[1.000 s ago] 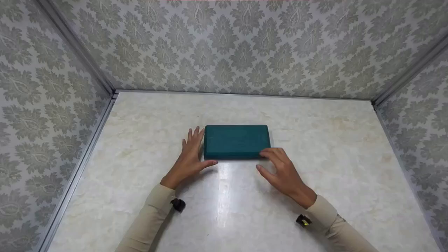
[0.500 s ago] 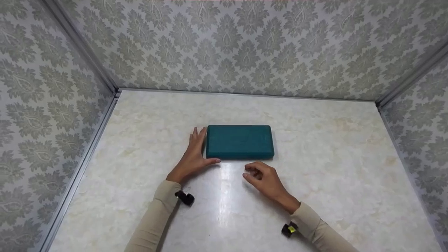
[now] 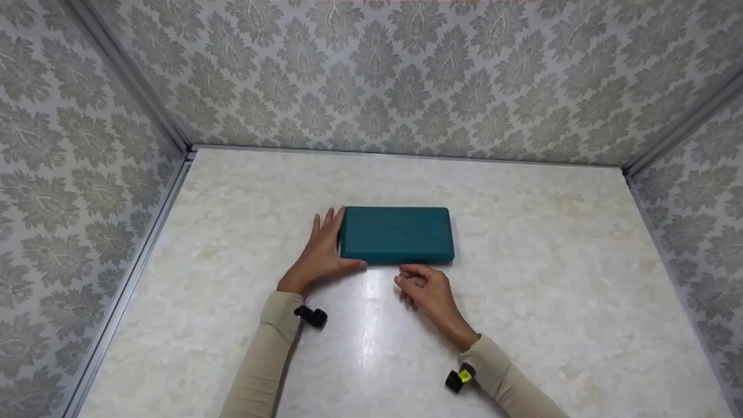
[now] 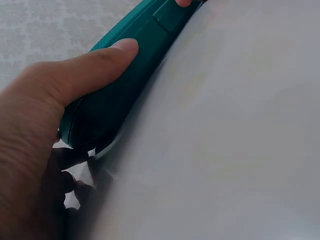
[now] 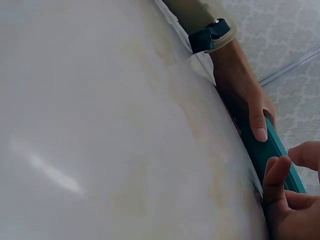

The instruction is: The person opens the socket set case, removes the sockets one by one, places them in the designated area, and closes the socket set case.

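A flat teal case (image 3: 397,233) lies on the marbled white table with its lid down. My left hand (image 3: 318,256) holds its left end, thumb along the front side and fingers at the left side. In the left wrist view the thumb presses the front side, left of a latch-like tab (image 4: 170,18). Close to the middle of the front edge is my right hand (image 3: 430,290), with bent fingers. One of its fingertips (image 4: 183,2) shows beside the tab; contact is unclear. The right wrist view shows the thumb and index finger apart, nothing between them.
Patterned wall panels (image 3: 374,75) enclose the table (image 3: 540,232) at the back and both sides, joined by grey metal corner strips. A small black camera (image 3: 312,316) sits at the left wrist and another black camera (image 3: 460,377) at the right.
My right hand has left the case's front right corner and moved left along the front edge, its fingers bending more. The left hand has closed in, its thumb now against the front side.
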`<state>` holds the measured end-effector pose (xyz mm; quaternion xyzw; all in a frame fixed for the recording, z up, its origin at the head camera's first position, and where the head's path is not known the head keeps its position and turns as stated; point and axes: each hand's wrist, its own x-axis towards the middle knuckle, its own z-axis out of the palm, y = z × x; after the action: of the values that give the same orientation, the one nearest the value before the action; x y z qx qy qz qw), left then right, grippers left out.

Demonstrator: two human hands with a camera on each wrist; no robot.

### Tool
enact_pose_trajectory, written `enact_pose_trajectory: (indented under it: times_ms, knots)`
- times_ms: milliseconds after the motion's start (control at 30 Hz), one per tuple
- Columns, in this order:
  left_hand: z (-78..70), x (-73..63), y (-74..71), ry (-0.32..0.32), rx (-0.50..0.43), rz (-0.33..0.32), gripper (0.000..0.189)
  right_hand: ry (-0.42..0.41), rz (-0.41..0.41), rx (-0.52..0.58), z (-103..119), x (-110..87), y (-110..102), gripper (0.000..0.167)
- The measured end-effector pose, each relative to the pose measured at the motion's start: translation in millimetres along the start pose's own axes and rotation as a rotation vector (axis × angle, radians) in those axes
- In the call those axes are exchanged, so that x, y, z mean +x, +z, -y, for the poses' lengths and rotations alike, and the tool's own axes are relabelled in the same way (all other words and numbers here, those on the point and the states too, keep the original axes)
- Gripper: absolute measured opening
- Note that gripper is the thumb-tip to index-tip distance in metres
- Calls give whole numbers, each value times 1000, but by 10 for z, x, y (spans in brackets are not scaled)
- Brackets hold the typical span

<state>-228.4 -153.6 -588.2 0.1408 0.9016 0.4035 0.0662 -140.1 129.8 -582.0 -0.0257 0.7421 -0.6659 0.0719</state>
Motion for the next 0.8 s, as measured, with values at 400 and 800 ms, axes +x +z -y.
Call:
enact_pose_trajectory:
  times_ms: [400, 800]
  knots:
    - [-17, 54, -19, -26, 27, 18, 137, 198, -128, 345, 30, 25, 133, 27]
    - [16, 88, -39, 40, -4, -9, 135, 209, -202, 577, 78, 57, 364, 30]
